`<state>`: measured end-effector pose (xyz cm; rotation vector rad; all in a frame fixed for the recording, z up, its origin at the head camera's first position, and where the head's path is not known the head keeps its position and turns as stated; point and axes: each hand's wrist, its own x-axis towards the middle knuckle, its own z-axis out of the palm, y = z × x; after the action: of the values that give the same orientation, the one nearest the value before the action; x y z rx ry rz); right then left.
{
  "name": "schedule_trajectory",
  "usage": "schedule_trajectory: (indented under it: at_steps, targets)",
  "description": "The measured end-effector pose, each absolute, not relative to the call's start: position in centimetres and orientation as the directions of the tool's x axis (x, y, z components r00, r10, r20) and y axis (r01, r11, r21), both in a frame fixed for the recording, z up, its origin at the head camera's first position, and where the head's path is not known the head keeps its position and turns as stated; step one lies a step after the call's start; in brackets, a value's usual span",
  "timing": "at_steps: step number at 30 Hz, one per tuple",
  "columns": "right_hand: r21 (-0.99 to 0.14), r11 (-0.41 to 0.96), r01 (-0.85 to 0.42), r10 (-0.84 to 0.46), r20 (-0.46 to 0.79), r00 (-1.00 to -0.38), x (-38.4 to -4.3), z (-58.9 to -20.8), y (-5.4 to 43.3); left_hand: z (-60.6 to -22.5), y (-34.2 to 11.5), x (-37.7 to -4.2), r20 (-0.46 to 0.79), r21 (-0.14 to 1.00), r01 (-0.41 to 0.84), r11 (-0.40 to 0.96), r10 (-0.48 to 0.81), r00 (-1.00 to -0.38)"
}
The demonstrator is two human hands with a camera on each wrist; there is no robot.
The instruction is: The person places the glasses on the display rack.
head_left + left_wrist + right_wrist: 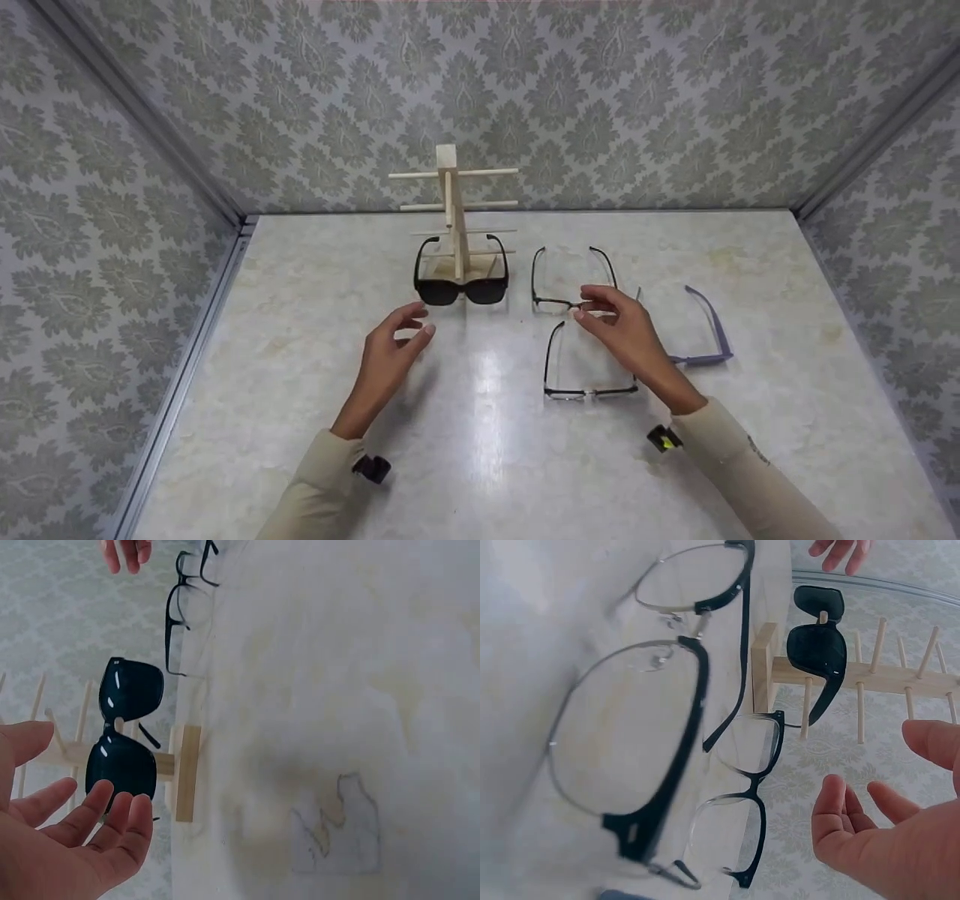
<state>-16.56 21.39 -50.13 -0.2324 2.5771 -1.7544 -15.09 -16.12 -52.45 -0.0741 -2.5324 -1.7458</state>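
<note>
Dark sunglasses [486, 291] sit on the lowest part of a wooden display stand [461, 240], lenses toward me. My left hand [386, 356] hovers just in front of their left lens, fingers loosely bent and holding nothing. To the right, black-framed eyeglasses [553, 302] lie on the table with temples spread toward the wall. My right hand [626, 326] is above their right side, partly covering them; in the right wrist view its thumb and fingers are apart with nothing between them. Nearer to me lie half-rim eyeglasses [566, 392], their right temple hidden by that hand.
Purple-framed glasses [721, 337] lie at the right, partly hidden behind the right wrist. Several pegs [491, 172] jut out sideways and forward from the stand. Patterned walls [510, 97] enclose the marbled table [315, 360] at the back and sides.
</note>
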Motion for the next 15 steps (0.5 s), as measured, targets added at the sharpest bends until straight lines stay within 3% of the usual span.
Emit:
schedule_trajectory:
  at_steps: [15]
  targets:
    - [-0.928, 0.358, -0.098, -0.064, 0.08, -0.995, -13.3, -51.6, 24.3, -53.5, -13.4, -13.7, 0.103, 0.941, 0.126, 0.315, 0.089, -0.991]
